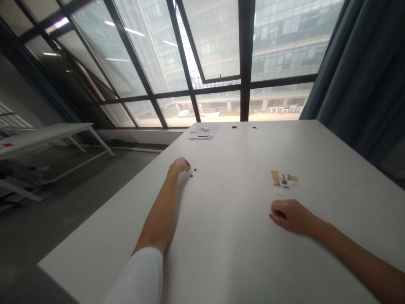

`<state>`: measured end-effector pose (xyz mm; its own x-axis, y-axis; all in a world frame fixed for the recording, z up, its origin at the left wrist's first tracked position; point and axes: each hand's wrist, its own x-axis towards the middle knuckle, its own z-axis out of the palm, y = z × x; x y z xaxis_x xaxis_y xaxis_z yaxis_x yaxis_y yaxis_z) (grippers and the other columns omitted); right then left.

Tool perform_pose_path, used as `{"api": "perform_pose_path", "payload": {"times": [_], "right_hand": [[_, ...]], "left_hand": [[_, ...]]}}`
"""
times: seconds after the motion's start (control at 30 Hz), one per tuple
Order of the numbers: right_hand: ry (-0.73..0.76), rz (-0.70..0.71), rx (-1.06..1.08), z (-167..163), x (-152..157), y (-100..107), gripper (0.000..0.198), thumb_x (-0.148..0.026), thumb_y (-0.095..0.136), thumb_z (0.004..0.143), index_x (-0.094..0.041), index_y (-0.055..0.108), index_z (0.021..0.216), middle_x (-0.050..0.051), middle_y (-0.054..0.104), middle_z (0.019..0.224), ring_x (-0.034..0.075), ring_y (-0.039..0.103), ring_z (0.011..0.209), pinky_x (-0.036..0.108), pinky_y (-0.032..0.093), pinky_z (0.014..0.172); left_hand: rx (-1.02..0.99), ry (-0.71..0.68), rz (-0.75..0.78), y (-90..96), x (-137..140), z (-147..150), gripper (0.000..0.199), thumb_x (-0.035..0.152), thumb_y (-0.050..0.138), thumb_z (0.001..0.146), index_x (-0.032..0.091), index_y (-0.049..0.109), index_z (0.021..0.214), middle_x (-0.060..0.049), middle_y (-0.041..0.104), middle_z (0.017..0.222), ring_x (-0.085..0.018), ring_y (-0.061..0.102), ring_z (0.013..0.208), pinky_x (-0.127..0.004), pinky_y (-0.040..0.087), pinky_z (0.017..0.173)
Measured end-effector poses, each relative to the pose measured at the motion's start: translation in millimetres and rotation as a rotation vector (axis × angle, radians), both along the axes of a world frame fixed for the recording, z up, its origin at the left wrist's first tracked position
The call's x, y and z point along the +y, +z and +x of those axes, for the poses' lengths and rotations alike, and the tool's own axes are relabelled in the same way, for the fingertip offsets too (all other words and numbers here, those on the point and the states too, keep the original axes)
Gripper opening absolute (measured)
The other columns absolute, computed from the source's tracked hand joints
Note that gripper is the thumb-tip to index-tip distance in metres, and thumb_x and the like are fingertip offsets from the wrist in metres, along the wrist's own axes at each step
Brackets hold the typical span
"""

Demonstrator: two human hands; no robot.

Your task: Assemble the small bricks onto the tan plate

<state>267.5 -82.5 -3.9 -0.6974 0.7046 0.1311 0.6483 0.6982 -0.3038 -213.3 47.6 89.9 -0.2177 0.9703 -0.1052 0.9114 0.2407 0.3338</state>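
On the left part of the white table [228,228], my left hand [180,164] reaches forward with its fingers closed together at the tips. What is between them, if anything, is too small to make out. Just right of those fingertips lie two tiny dark pieces [195,169]. My right hand [289,215] rests on the tabletop with loosely curled fingers, and nothing shows in the hollow beside the thumb. Beyond it lies a flat cluster of small yellow, cream and dark tiles [275,178], apart from the hand.
Papers [202,128] with a dark pen-like strip lie at the table's far left corner. A dark round disc [234,127] and a small dark object [255,127] are near the far edge. Windows stand beyond, a curtain [357,76] at right, another table [47,135] at left.
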Motion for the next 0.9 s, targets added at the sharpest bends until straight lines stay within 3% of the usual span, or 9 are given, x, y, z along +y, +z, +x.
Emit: {"api": "perform_pose_path", "payload": {"times": [0.13,0.3,0.4,0.47,0.6,0.73,0.9], "right_hand": [[-0.003,0.021,0.003,0.2,0.5,-0.1,0.026,-0.029,0.053,0.092,-0.019,0.052,0.068,0.000,0.060,0.070,0.012,0.047,0.061,0.027,0.029,0.061],[-0.006,0.053,0.015,-1.2,-1.9,3.1,0.027,-0.028,0.054,0.092,-0.019,0.053,0.067,0.000,0.060,0.068,0.012,0.047,0.059,0.027,0.029,0.061],[-0.017,0.102,0.085,-3.0,-1.0,3.5,0.027,-0.026,0.053,0.093,-0.019,0.056,0.067,0.001,0.060,0.068,0.012,0.049,0.060,0.026,0.031,0.061],[-0.066,0.165,0.182,-3.7,1.5,3.0,0.023,-0.025,0.053,0.094,-0.019,0.062,0.074,0.001,0.061,0.070,0.012,0.052,0.062,0.025,0.035,0.063],[-0.228,0.329,0.405,-3.3,6.9,2.2,0.015,-0.028,0.058,0.093,-0.019,0.068,0.096,0.002,0.062,0.074,0.013,0.056,0.065,0.024,0.041,0.066],[-0.212,0.365,0.441,-5.3,7.7,2.3,0.014,-0.029,0.064,0.090,-0.019,0.068,0.100,0.002,0.066,0.080,0.013,0.059,0.066,0.023,0.043,0.065],[-0.115,0.376,0.458,-10.1,6.0,4.8,0.007,-0.023,0.062,0.091,-0.020,0.068,0.092,0.002,0.066,0.080,0.013,0.061,0.070,0.023,0.043,0.065]], "left_hand": [[-0.086,-0.073,0.026,14.0,3.5,20.7,0.021,0.020,0.072,0.075,0.014,0.077,0.094,-0.003,0.073,0.077,-0.012,0.059,0.064,-0.021,0.043,0.056],[-0.377,-0.377,0.190,18.7,-8.9,85.2,0.019,0.027,0.072,0.076,0.015,0.078,0.089,-0.004,0.075,0.078,-0.013,0.059,0.063,-0.023,0.044,0.059],[-0.542,-0.547,0.310,1.9,-24.3,141.7,0.021,0.033,0.072,0.078,0.015,0.078,0.088,-0.005,0.075,0.080,-0.014,0.061,0.068,-0.023,0.045,0.063],[-0.617,-0.629,0.311,-17.3,-38.9,179.5,0.022,0.034,0.073,0.079,0.015,0.078,0.087,-0.006,0.075,0.079,-0.013,0.059,0.066,-0.023,0.044,0.062],[-0.707,-0.664,0.298,-57.6,-74.2,233.6,0.018,0.033,0.076,0.078,0.018,0.079,0.088,-0.002,0.072,0.074,-0.010,0.052,0.061,-0.022,0.040,0.060],[-0.765,-0.660,0.269,-77.6,-97.7,251.1,0.015,0.031,0.076,0.079,0.018,0.079,0.086,0.000,0.069,0.070,-0.009,0.047,0.058,-0.023,0.038,0.058],[-0.778,-0.664,0.266,-78.7,-101.6,251.7,0.014,0.030,0.076,0.079,0.017,0.078,0.085,0.000,0.068,0.070,-0.009,0.045,0.058,-0.023,0.037,0.058]]}}
